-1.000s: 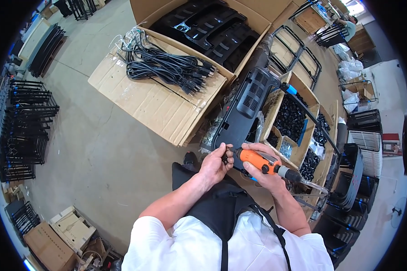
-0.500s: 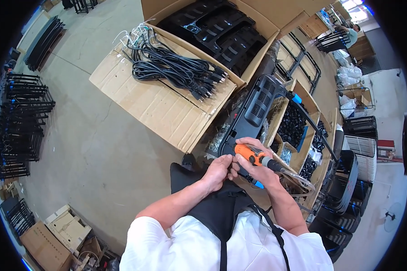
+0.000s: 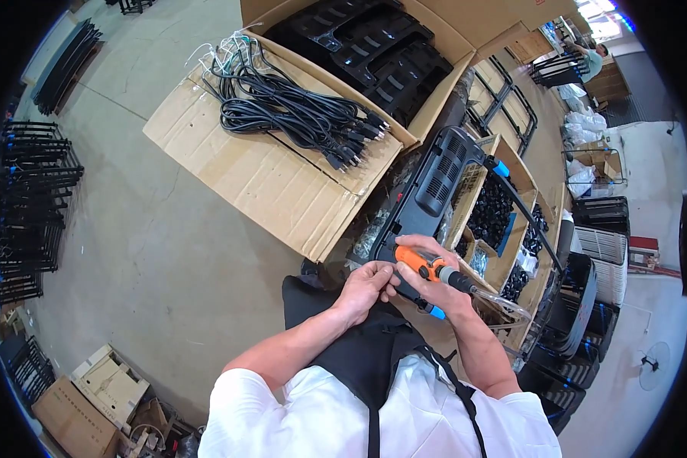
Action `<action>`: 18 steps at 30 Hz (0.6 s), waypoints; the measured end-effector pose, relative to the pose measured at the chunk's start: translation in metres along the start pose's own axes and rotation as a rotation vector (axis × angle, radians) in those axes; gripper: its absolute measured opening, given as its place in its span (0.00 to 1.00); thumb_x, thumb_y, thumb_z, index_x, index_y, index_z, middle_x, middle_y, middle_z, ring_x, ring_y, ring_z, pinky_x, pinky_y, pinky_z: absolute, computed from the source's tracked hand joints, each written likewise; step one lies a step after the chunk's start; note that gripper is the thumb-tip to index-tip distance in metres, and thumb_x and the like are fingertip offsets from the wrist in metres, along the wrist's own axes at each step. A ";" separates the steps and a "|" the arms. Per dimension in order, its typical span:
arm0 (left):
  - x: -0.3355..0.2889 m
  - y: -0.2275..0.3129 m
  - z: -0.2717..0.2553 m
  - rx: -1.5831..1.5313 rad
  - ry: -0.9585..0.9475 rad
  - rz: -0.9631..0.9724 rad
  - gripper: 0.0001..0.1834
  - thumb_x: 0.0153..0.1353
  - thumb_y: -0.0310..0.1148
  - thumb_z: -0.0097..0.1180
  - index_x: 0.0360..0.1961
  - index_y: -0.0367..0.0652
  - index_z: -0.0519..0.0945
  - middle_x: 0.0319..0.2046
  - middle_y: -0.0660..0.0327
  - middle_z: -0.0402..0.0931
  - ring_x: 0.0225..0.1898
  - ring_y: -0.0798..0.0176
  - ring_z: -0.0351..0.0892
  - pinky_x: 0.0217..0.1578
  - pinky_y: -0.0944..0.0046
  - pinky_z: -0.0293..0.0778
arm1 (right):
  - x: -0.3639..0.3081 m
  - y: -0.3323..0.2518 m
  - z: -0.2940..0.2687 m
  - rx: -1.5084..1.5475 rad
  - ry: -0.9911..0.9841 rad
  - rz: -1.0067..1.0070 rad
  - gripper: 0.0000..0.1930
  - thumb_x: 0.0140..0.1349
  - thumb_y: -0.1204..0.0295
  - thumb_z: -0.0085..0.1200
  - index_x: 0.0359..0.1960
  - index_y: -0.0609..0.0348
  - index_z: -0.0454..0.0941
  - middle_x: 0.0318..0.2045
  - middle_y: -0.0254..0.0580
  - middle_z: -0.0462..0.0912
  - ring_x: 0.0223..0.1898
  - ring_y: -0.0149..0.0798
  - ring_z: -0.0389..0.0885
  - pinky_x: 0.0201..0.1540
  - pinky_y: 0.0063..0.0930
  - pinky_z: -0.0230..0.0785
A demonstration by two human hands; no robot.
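Note:
An orange pneumatic screwdriver (image 3: 417, 260) with a hose trailing from its rear is gripped in my right hand (image 3: 433, 284). Its front end points toward the black plastic housing (image 3: 439, 179), which has vent slots and a raised oblong cover. My left hand (image 3: 368, 290) is at the near end of this housing, thumb and fingertips pinched together. Whatever sits between those fingertips is too small or hidden to make out. Blue pieces (image 3: 501, 168) are fitted on the black frame tubes beside the housing.
Bundled black power cords (image 3: 298, 114) lie on a cardboard flap (image 3: 237, 183) to the left. Behind it, an open carton (image 3: 450, 57) holds black plastic parts. A wooden compartment tray (image 3: 515, 233) with small black parts is at right. Another person (image 3: 592, 61) stands far right.
My left hand has drawn back slightly from the right hand and the tool. The view has shifted a little; the right hand keeps its hold on the screwdriver.

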State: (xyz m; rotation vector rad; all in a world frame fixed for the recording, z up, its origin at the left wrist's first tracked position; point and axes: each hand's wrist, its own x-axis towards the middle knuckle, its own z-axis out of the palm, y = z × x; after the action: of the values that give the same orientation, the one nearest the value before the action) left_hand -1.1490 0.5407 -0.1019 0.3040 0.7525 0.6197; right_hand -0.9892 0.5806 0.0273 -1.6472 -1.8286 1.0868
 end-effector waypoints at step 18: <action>0.109 0.039 0.105 -0.420 -0.080 -0.098 0.14 0.80 0.44 0.55 0.45 0.45 0.83 0.31 0.68 0.80 0.30 0.71 0.77 0.30 0.70 0.74 | -0.028 0.064 -0.138 0.406 0.261 -0.165 0.26 0.60 0.81 0.68 0.61 0.61 0.75 0.58 0.52 0.84 0.62 0.45 0.83 0.67 0.42 0.75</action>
State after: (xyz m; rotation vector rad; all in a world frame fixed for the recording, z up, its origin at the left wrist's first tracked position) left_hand -1.0286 0.6347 -0.0693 -0.0940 0.5403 0.6518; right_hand -0.8384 0.5869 0.0635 -1.3057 -1.4358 1.0335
